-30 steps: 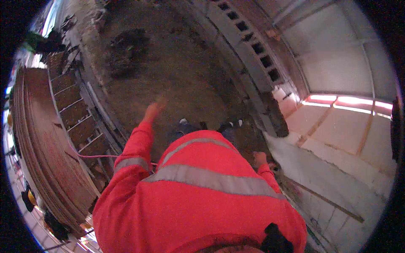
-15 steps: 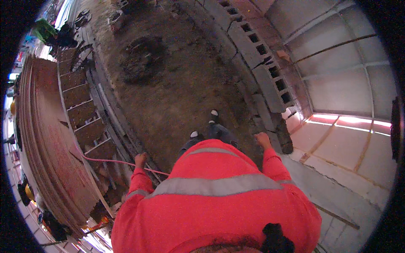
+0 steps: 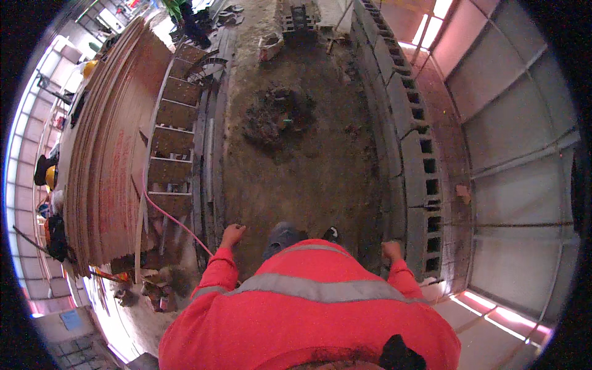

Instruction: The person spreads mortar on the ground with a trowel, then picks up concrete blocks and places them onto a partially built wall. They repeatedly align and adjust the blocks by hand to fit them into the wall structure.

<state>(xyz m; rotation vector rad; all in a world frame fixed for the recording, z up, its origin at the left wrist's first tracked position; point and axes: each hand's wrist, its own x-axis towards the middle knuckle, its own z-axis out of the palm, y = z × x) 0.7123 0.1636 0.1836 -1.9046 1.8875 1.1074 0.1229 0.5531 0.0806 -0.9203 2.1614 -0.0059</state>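
Note:
My left hand [image 3: 233,235] hangs in front of my left side, its fingers loosely curled, with nothing visible in them. My right hand [image 3: 391,250] is curled into a fist at my right side, beside the low wall of hollow grey blocks [image 3: 416,213] but apart from it. A thin pink hose or cord [image 3: 169,216] runs down on the left and passes out of sight behind my left forearm; the hand does not grip it. Bare brown ground [image 3: 296,185] stretches ahead of my feet, with a dark, rough patch [image 3: 280,117] farther off.
A tall stack of brown boards [image 3: 111,160] stands at left, alongside a ladder-like frame [image 3: 172,126] and long grey strips [image 3: 209,148]. A whitish bag [image 3: 269,46] lies far ahead. Light panels [image 3: 518,148] rise beyond the block wall. Yellow hard hats [image 3: 89,68] show at far left.
My view has turned right, so the ground strip and block wall now run nearly straight ahead. I have stepped forward, and the dark patch appears lower. Both hands sit lower in view.

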